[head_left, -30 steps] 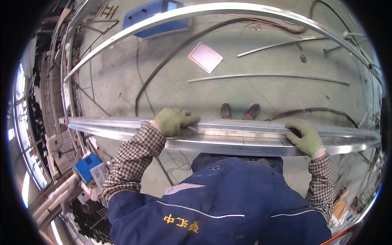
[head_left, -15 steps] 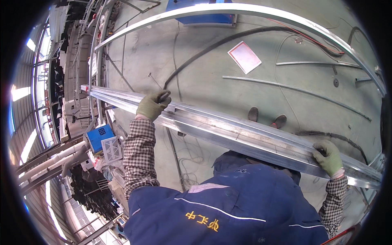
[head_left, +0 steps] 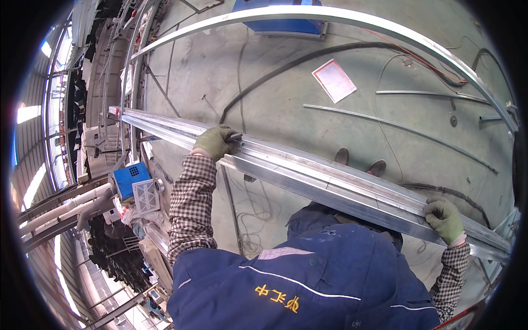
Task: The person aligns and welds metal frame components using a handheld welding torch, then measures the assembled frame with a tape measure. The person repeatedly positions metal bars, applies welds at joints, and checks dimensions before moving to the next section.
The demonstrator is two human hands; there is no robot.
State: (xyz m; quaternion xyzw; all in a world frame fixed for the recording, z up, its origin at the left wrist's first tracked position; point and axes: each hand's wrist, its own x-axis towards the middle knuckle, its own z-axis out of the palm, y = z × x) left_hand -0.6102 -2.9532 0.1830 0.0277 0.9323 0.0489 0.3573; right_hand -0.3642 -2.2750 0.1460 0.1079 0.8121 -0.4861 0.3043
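Observation:
Long silvery metal profiles [head_left: 335, 179] lie side by side across in front of my body, and the nearest one has its left end by my left wrist. My left hand [head_left: 214, 142], in a green work glove, rests over the profiles with its fingers closed. A short dark stick-like piece [head_left: 236, 136] pokes out between thumb and fingers; its kind is not clear. At the right, my right hand [head_left: 444, 221], gloved alike, has its fingers curled on the edge of the profiles.
A curved-looking metal beam [head_left: 308, 11] spans the far side. On the floor lie a red-edged white sheet [head_left: 334, 81], thin metal bars [head_left: 401, 127] and a black cable [head_left: 286, 66]. A blue machine [head_left: 286, 25] stands far off; a blue box [head_left: 131, 180] is at the left.
My left hand has moved a little right along the profiles, and the nearest profile's left end now shows beside it. My right hand stays at nearly the same spot.

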